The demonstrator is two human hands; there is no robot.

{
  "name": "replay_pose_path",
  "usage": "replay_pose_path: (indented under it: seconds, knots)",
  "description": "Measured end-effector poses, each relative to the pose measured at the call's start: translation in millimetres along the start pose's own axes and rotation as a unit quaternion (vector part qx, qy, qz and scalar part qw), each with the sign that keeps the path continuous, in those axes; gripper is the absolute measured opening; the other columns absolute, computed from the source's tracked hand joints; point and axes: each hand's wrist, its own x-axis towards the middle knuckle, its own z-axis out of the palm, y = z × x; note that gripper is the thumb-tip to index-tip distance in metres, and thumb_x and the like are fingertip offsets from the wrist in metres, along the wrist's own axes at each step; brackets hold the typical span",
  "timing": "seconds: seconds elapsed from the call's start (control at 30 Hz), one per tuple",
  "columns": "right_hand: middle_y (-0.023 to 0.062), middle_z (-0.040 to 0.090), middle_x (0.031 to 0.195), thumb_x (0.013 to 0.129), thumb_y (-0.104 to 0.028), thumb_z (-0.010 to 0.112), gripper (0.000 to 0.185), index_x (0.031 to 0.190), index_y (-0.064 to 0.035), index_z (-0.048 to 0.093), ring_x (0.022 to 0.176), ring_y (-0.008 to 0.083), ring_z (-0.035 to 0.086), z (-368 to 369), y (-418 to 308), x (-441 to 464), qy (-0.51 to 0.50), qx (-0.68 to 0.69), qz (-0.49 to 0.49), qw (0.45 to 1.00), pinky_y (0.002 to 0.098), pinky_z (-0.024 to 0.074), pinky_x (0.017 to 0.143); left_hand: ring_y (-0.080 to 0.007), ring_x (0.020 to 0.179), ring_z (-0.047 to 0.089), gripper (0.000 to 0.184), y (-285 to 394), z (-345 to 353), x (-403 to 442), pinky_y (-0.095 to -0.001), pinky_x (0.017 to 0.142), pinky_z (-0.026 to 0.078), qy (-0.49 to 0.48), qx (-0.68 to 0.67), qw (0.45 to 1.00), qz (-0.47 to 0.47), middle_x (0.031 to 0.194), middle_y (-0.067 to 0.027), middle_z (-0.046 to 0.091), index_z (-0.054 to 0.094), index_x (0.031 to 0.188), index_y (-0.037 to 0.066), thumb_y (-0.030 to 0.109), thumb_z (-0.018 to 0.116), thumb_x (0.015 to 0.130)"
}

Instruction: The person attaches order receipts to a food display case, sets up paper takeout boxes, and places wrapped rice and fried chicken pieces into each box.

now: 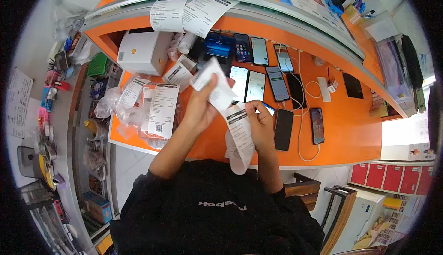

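Note:
My left hand (203, 100) is closed, its thumb on a folded white label sheet (217, 86) above the desk's middle. Pinched between the thumb and fingers of my right hand (261, 125) is a strip of printed labels (241, 128) that curls down toward my shirt. The two papers meet between my hands; whether they are one piece I cannot tell. Beyond them lie several smartphones, among them two with lit white screens, one phone (238, 83) beside another phone (255, 87). To the left, a plastic-wrapped parcel (161, 112) has a printed label on top.
A white label printer (144, 51) stands at the back left under the orange shelf (258, 17). More labels (203, 15) hang over the shelf's edge. A white cable (302, 135) winds to a phone (317, 125) on the right. Another bagged parcel (129, 95) lies at the left edge.

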Motion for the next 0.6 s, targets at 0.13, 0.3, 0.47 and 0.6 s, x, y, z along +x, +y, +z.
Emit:
replay_pose_path:
  seconds: [0.13, 0.3, 0.47, 0.6]
  knots:
    - [-0.0012, 0.055, 0.064, 0.097, -0.025, 0.049, 0.023, 0.09, -0.0044, 0.055, 0.053, 0.0014, 0.047, -11.6, 15.0, -3.3, 0.092, -0.061, -0.041, 0.993, 0.0184, 0.0351, 0.046, -0.0205, 0.097, 0.062, 0.037, 35.0, -21.7, -2.3, -0.0347, 0.087, 0.051, 0.032, 0.066, 0.997, 0.032, 0.105, -0.0093, 0.06, 0.05, 0.116, 0.002, 0.019, 0.064, 0.087]
    - [0.0015, 0.057, 0.065, 0.097, -0.023, 0.046, 0.023, 0.09, -0.0027, 0.054, 0.054, 0.0026, 0.047, -15.2, -6.9, 2.9, 0.146, -0.093, -0.082, 0.981, 0.0201, 0.0332, 0.046, -0.0372, 0.101, 0.059, 0.072, 5.6, -74.2, -37.0, -0.0429, 0.088, 0.047, -0.094, 0.677, 0.713, 0.157, 0.112, -0.0215, 0.058, 0.032, 0.133, 0.004, 0.01, 0.074, 0.074]
    - [-0.0012, 0.052, 0.063, 0.097, -0.02, 0.045, 0.019, 0.091, -0.0041, 0.054, 0.053, 0.0017, 0.042, -13.5, -6.3, 7.1, 0.133, -0.081, -0.107, 0.982, 0.0206, 0.0314, 0.047, -0.049, 0.105, 0.052, 0.082, -41.8, -168.4, -73.2, -0.0472, 0.088, 0.045, -0.051, 0.759, 0.648, 0.05, 0.121, -0.0291, 0.048, 0.015, 0.141, 0.009, 0.008, 0.067, 0.078]
    - [-0.0042, 0.049, 0.068, 0.097, -0.018, 0.046, 0.02, 0.084, -0.0047, 0.053, 0.061, 0.0005, 0.04, 2.9, -19.4, 5.4, 0.122, -0.043, -0.081, 0.988, 0.018, 0.031, 0.055, -0.0435, 0.108, 0.049, 0.064, -44.5, -174.4, -103.0, -0.0462, 0.085, 0.046, -0.011, 0.829, 0.559, 0.026, 0.125, -0.0246, 0.044, 0.032, 0.137, 0.01, 0.015, 0.064, 0.081]
